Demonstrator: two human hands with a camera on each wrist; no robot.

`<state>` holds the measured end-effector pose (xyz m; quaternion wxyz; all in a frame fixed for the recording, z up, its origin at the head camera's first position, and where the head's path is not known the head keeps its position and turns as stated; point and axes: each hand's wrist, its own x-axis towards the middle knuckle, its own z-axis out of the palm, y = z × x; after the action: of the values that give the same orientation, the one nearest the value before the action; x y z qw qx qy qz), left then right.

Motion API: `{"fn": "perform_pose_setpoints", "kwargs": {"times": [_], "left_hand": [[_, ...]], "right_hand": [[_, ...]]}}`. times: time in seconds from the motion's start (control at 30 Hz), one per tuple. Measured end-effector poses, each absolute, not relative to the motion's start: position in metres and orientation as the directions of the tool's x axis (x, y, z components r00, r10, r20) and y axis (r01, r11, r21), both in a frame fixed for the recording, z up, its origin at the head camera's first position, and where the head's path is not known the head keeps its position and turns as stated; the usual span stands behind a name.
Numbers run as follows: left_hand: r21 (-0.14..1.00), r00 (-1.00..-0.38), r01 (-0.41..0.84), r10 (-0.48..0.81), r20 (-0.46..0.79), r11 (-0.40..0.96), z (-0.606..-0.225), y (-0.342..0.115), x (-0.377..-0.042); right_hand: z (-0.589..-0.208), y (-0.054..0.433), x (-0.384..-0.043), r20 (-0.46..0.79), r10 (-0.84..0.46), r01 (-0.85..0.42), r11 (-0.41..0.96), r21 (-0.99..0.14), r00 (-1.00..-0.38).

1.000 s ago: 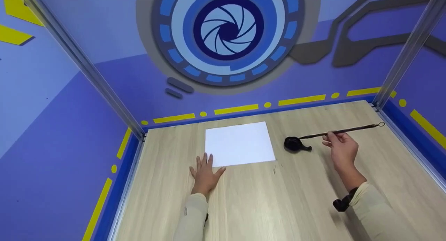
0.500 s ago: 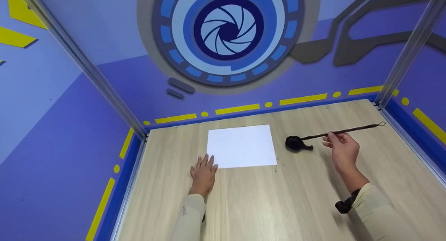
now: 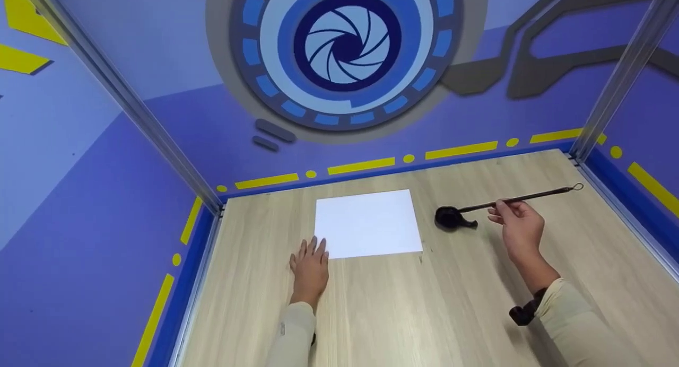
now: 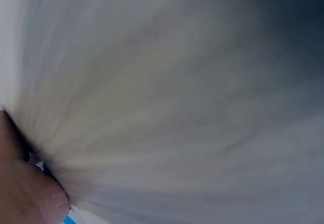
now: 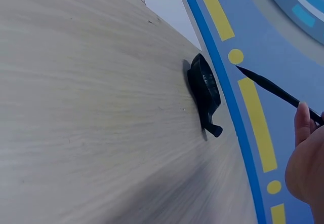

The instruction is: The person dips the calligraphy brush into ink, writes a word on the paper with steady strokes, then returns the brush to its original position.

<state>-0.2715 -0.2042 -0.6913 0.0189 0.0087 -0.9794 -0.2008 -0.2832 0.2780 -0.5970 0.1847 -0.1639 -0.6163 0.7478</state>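
My right hand pinches the slim black brush with a looped end, its pointed tip close to the small round black dish with a stubby handle; I judge a light, steady grip best, so the tip doesn't knock it. My left hand, fingers extended, grasps nothing at the near left corner of the white rectangular paper. I count one brush, plus one dish and one paper on the pale wood-grained surface.

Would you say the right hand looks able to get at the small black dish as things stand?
Probably yes: apart from the brush pinched in the right hand, nothing visible stands between hand and black dish; the brush may hinder a firm grip.
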Motion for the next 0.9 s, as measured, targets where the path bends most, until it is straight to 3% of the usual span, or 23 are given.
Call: {"fn": "perform_pose_setpoints", "kwargs": {"times": [0.9], "left_hand": [[0.455, -1.0, -0.023, -0.03, 0.007, 0.89, -0.685, -0.205, -0.271]], "right_hand": [[-0.591, 0.214, -0.291, 0.044, 0.389, -0.133, -0.203, -0.97, -0.92]]}}
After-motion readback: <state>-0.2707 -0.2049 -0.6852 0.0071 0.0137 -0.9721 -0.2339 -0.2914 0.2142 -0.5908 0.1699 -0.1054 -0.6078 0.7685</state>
